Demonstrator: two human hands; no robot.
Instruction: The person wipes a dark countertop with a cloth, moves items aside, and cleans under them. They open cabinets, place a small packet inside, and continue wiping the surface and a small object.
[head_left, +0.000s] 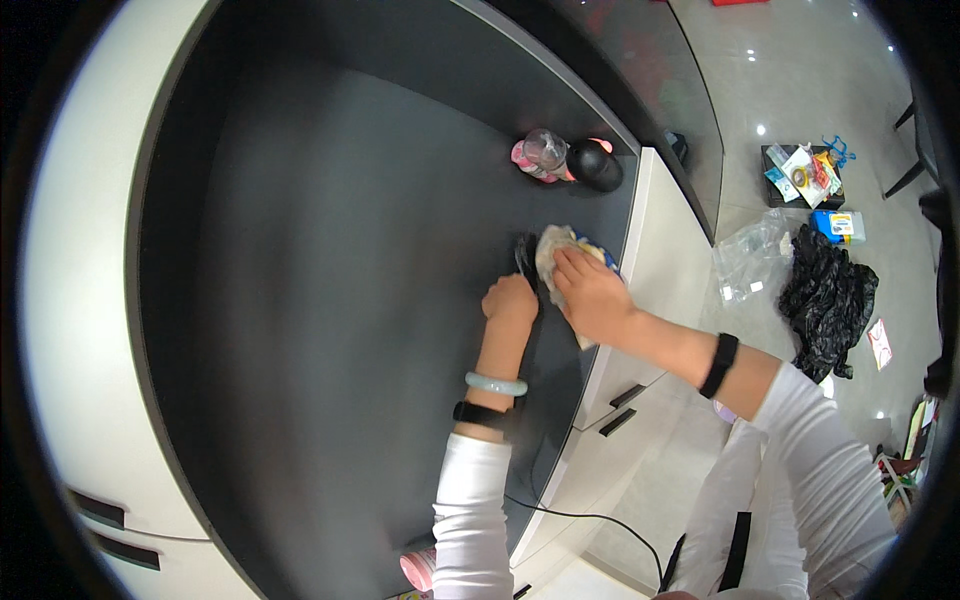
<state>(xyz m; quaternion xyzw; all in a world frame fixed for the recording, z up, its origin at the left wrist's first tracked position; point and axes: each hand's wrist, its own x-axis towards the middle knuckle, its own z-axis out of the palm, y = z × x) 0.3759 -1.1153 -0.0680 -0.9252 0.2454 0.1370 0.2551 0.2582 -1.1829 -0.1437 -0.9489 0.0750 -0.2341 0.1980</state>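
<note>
Over the dark grey shelf surface of a cabinet niche (352, 300), my left hand (511, 298) is closed around part of a dark, thin item (526, 255), whose kind I cannot tell. My right hand (592, 292) presses with spread fingers on a beige cloth with a blue and yellow patch (551, 247), close to the white front edge. The cloth lies just right of the dark item. Beyond both hands, a pink bottle with a clear top (544, 150) and a round black object (595, 165) stand in the corner.
A pink container (418, 568) sits beside my left sleeve. A black cable (592, 515) hangs over the front edge, above white drawers (622, 435). On the floor at right are a black plastic bag (829, 300), a clear bag (754, 259), a blue box (836, 226) and a filled black tray (784, 201).
</note>
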